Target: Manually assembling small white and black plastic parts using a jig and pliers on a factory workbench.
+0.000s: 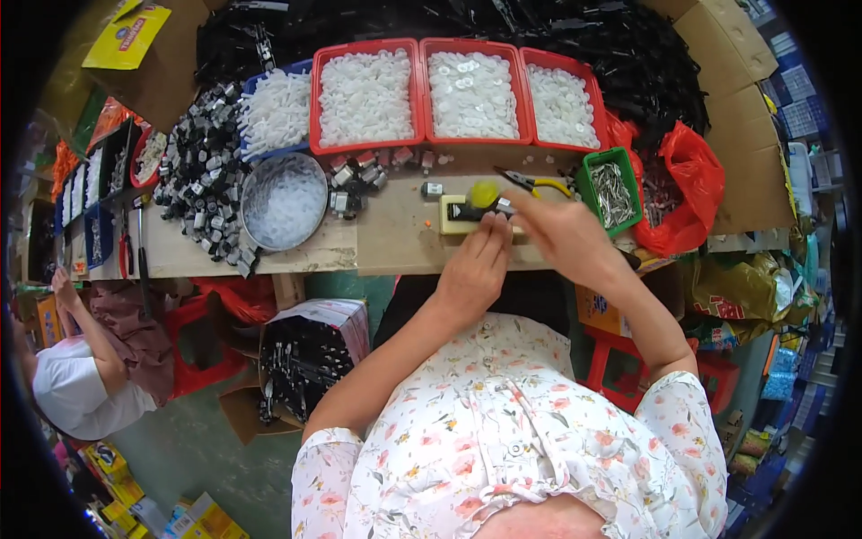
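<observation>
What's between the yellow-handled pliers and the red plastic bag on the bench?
The green tray of metal pieces. In the head view it stands right of the pliers and left of the red plastic bag.

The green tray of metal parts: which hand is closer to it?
Right: the right hand is just left of the green tray; the left hand is farther left, at the cream block.

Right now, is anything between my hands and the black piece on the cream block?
Nothing visible blocks your left hand; its fingertips are at the black piece on the cream block. Toward your right hand, a round, blurred yellow-green object overlaps the piece's far edge in this view; its height isn't clear.
</observation>
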`<state>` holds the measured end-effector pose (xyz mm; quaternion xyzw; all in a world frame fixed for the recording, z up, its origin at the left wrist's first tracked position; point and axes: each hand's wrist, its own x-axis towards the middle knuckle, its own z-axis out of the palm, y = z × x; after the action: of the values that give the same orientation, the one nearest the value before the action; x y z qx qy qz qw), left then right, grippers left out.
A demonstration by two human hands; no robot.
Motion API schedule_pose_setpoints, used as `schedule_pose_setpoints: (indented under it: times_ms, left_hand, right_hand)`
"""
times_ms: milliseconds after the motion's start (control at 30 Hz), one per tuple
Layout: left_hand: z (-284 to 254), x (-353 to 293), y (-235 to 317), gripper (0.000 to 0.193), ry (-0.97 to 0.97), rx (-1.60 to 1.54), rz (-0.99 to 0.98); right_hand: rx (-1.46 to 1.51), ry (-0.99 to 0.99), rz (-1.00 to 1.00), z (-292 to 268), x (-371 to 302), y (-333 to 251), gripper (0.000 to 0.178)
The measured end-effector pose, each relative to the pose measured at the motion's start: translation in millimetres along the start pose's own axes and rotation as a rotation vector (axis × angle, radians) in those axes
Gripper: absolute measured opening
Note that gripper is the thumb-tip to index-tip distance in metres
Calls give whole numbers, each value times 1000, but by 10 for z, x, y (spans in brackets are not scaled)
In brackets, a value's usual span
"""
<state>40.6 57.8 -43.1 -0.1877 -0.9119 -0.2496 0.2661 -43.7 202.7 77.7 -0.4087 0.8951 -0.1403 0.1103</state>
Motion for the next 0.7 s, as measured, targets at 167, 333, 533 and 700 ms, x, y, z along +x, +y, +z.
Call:
schedule_pose_setpoints:
  times_ms: [167,333,533,700]
  left_hand:
    - [-186,-99,-97,33,91,-1,-113]
    - [-197,-105,-125,34,60,38,-86]
    - [-213,-11,-104,33,63,38,-79]
    - [-111,151,-138,37,45,10,-10]
  right_hand:
    - [165,291,37,73,-208,100,28]
    - [165,339,-15,62,-293,28,27]
    - [91,182,102,225,-429,145,23]
    - [182,374,140,235,-510,184,25]
